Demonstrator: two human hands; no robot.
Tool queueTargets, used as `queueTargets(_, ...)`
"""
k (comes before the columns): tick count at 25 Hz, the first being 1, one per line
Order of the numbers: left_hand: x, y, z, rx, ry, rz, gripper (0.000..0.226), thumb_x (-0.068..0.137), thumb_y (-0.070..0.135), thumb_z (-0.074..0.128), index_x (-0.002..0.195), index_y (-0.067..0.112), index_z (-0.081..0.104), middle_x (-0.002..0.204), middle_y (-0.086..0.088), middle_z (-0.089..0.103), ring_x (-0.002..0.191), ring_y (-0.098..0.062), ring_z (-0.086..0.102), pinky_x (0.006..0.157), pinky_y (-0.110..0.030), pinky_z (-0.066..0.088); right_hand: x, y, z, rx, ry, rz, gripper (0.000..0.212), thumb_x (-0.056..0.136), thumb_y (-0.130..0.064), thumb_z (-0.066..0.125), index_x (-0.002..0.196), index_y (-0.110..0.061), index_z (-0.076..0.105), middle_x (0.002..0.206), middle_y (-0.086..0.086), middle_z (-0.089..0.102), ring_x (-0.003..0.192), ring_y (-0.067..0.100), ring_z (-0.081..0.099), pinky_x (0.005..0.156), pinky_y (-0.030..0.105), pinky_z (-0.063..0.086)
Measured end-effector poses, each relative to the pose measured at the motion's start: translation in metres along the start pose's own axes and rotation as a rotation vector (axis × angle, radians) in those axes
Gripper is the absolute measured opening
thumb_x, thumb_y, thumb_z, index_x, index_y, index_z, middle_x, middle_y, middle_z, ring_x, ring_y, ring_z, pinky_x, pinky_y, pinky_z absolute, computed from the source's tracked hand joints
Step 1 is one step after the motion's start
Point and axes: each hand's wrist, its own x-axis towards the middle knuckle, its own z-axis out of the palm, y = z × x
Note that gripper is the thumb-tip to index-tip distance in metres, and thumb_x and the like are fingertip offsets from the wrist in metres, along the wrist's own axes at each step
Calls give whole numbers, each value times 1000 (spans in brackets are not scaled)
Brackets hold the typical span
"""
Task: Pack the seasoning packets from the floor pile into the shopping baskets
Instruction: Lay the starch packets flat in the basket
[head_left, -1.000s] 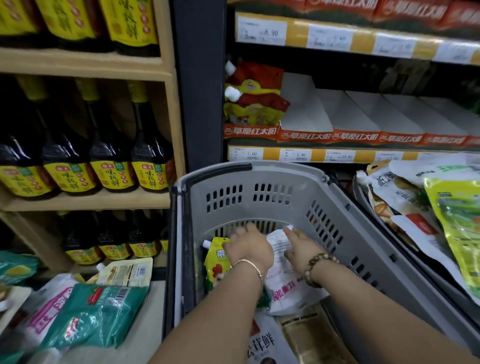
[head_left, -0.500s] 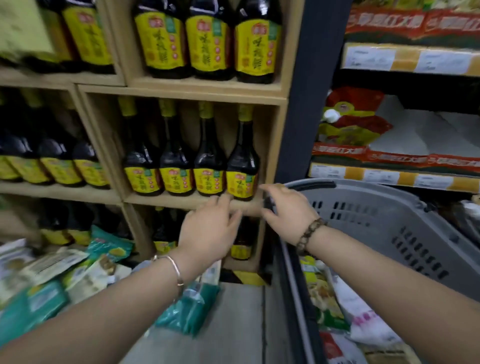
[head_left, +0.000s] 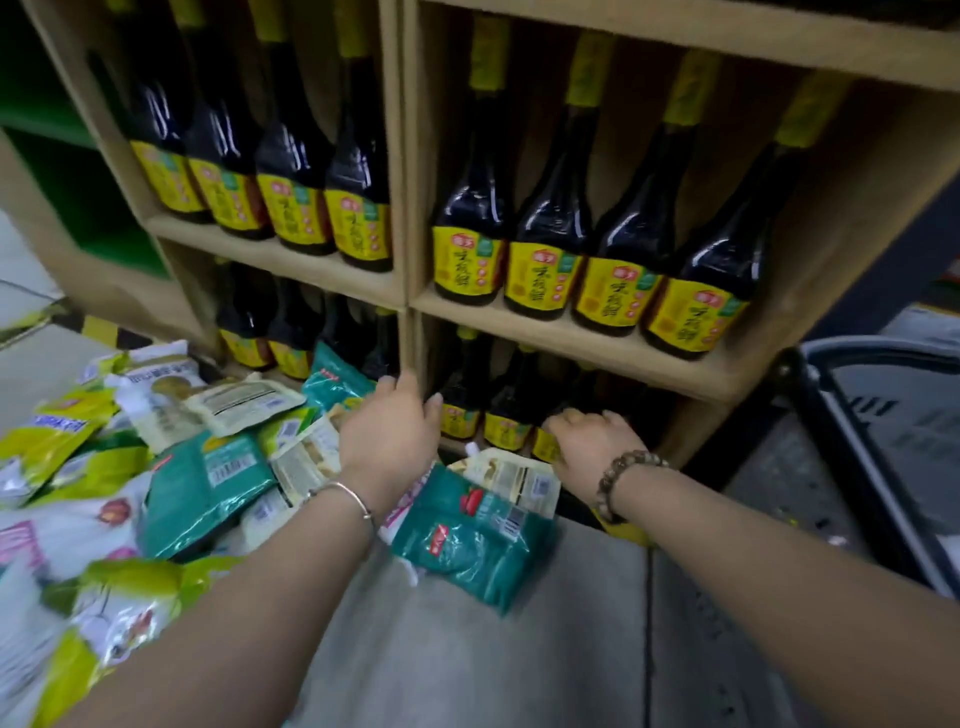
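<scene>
Seasoning packets (head_left: 156, 467): heaped on the floor (head_left: 467, 649) at the left, against the foot of the wooden shelf (head_left: 571, 351); a teal packet (head_left: 467, 545) and a beige spouted packet (head_left: 514, 478) are laid between the wrists.
Left grip (head_left: 389, 441): released, fingers loosely spread, nothing held; it hangs above the heap's right edge.
Right grip (head_left: 592, 447): fingers bent down before the lowest bottles (head_left: 506, 410); whether anything is pinched cannot be told.
Basket (head_left: 883, 415): at the right, well apart from the heap.
Risk: the lowest bottles may be knocked by the right knuckles, because the reach is so close; slippery packets may be dropped on the way to the basket.
Writing: yellow bottle labels (head_left: 535, 280) with a red mark and Chinese characters, too blurred to be read; barcodes (head_left: 228, 470) are seen on packets.
</scene>
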Motion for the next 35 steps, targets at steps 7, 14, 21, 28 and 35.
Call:
queueTargets(7,13,-62,80,-262,-193,-229,42,98,36,41,131,11,43,127,-15,52,111,-35,55,86,-39,44,54,-47,87,-9,-337,159,53,93,-35,46,141,-20,29,136,6,44,119,27,48,94,36,41)
queueTargets(14,18,-97,158,-383,-356,-85,19,93,26,51,105,15,60,102,-6,65,95,-23,60,74,-27,39,121,-55,165,320,-476,198,77,73,-53,67,134,-18,38,129,9,48,116,28,50,93,35,44)
queueTargets(21,15,-111,152,-529,-465,-41,22,93,18,53,112,18,63,106,1,69,93,-15,65,83,-29,52,113,-59,195,594,-483,241,34,69,-38,78,92,-17,64,99,0,65,94,16,59,75,23,47)
queueTargets(28,-7,-105,157,-1155,-178,-491,22,89,12,63,109,12,55,100,2,62,91,-10,59,69,-7,47,82,-26,171,1383,-363,376,4,83,-13,67,84,-16,66,81,-3,69,77,9,65,68,19,48)
queueTargets(35,-12,-82,157,-1531,-495,-678,32,83,28,70,113,20,63,102,-1,73,91,-19,71,64,-27,57,77,-48,151,1967,-397,524,12,89,-8,53,87,-3,63,82,12,69,76,25,67,73,36,54)
